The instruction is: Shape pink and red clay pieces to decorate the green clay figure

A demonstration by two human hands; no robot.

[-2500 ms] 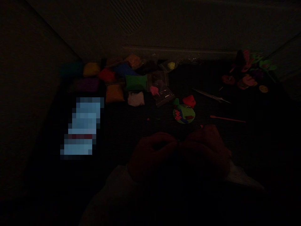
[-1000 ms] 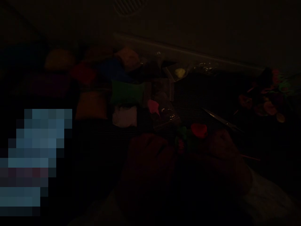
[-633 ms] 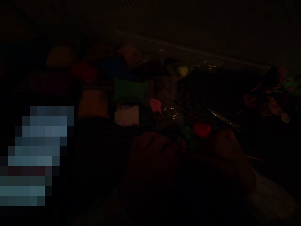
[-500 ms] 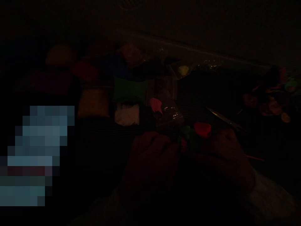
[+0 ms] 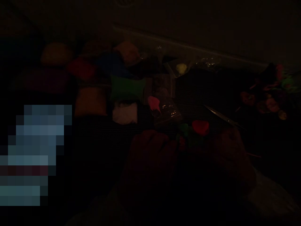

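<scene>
Green disc point(image 5: 196, 140) is near clear bag point(image 5: 171, 117) — pink lump point(image 5: 154, 103) inside.

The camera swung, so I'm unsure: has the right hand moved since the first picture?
Yes: judged against the scissors, the right hand has moved forward, away from the wearer, closer to their handle end.

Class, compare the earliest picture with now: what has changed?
The left hand and right hand, earlier together short of the green disc, have parted and moved forward to either side; darkness hides any grip. The scissors and green packet stayed put.
</scene>
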